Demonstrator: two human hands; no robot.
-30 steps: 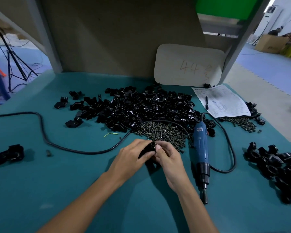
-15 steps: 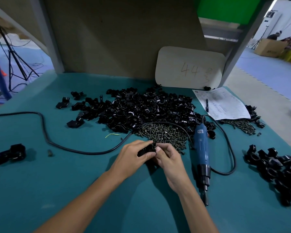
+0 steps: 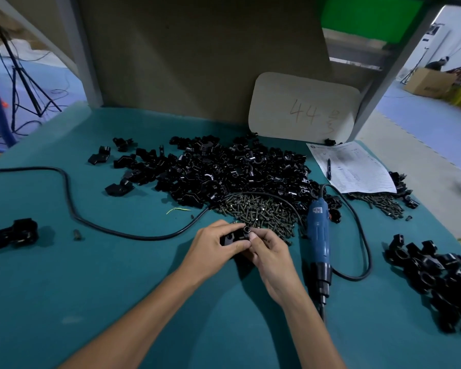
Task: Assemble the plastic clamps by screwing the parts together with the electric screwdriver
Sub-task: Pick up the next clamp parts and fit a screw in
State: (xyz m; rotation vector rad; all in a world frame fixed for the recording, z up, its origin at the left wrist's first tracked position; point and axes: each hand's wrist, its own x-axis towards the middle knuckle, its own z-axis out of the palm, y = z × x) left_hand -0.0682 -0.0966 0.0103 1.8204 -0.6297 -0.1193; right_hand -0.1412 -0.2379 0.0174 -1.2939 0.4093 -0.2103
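My left hand (image 3: 215, 245) grips a black plastic clamp (image 3: 234, 237) just above the teal table, in front of the screw pile (image 3: 261, 213). My right hand (image 3: 270, 253) pinches the clamp's right end, where a screw head (image 3: 246, 230) shows at the top. The blue electric screwdriver (image 3: 318, 243) lies on the table right of my hands, its bit pointing toward me. A big heap of loose black clamp parts (image 3: 224, 171) sits behind the screws.
A black power cord (image 3: 72, 209) loops across the left of the table. Assembled clamps (image 3: 437, 278) pile at the right edge, one more (image 3: 14, 234) at far left. A paper sheet with a pen (image 3: 354, 167), a second screw pile (image 3: 381, 203) and a white board (image 3: 304, 107) stand at the back right.
Both hands have stayed in place on the clamp; the fingers have shifted slightly so more of the clamp and a screw head show on top.
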